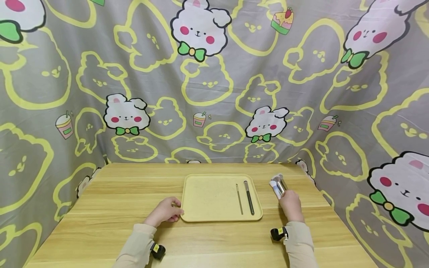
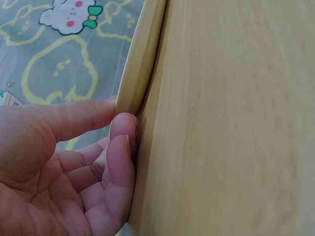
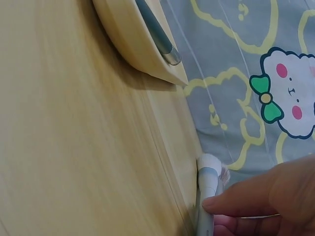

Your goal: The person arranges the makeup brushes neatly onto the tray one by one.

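A yellow tray (image 1: 211, 197) lies on the wooden table, and my left hand (image 1: 166, 210) holds its left edge near the front corner. In the left wrist view the thumb (image 2: 83, 118) presses the tray rim (image 2: 140, 64), with curled fingers against its side. Inside the tray, toward the right, lie a thin makeup brush (image 1: 239, 199) and a thicker dark-handled brush (image 1: 249, 197). To the right of the tray my right hand (image 1: 291, 204) grips a bunch of makeup brushes (image 1: 276, 186), bristles pointing away. A white-handled brush (image 3: 208, 177) shows foremost in the right wrist view; the hand partly hides the handles.
The wooden table (image 1: 218, 245) extends around the tray. A grey patterned curtain (image 1: 214, 145) hangs behind the table and along both sides. Each sleeve carries a small black camera, such as the right one (image 1: 277, 234).
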`<control>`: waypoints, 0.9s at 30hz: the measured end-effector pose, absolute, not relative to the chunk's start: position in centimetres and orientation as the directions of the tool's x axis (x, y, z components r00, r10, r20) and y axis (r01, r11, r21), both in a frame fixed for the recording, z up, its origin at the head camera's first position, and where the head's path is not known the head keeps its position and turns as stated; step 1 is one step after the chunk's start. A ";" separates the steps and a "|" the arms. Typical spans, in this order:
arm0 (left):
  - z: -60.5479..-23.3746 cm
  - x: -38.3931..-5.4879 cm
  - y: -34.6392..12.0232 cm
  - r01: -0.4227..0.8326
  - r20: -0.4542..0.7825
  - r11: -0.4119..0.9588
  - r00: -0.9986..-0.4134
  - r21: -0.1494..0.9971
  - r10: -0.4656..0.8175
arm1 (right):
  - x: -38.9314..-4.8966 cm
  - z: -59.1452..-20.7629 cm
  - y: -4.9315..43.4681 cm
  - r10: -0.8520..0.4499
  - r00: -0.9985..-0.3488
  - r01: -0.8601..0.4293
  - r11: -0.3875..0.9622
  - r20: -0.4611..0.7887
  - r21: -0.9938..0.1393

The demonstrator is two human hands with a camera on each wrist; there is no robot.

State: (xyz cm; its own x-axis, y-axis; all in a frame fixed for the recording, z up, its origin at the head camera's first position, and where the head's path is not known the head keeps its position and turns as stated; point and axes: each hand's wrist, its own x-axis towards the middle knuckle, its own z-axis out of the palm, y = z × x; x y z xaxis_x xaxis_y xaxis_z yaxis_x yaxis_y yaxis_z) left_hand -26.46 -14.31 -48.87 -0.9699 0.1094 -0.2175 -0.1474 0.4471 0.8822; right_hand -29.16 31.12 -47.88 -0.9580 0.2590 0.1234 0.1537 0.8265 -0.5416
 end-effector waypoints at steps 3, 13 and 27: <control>-48.9 -26.4 -14.3 -0.148 -0.218 0.450 -0.970 0.881 0.108 | -29.2 -47.8 30.9 0.264 -0.958 0.165 0.823 0.108 -0.544; -48.8 -26.4 -14.3 -0.147 -0.217 0.457 -0.971 0.877 0.104 | -29.2 -47.8 30.6 0.245 -0.969 0.190 0.834 0.039 -0.518; -48.7 -26.4 -14.3 -0.147 -0.216 0.463 -0.971 0.874 0.100 | -29.4 -48.1 30.7 0.229 -0.973 0.192 0.835 0.008 -0.515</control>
State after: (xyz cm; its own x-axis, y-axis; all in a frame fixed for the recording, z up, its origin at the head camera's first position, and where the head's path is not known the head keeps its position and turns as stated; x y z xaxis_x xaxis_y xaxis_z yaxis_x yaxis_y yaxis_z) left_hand -26.41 -14.33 -48.72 -0.9712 0.1005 -0.2162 -0.1467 0.4627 0.8743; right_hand -29.41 30.69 -48.06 -0.9734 0.2288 0.0082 0.1920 0.8354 -0.5151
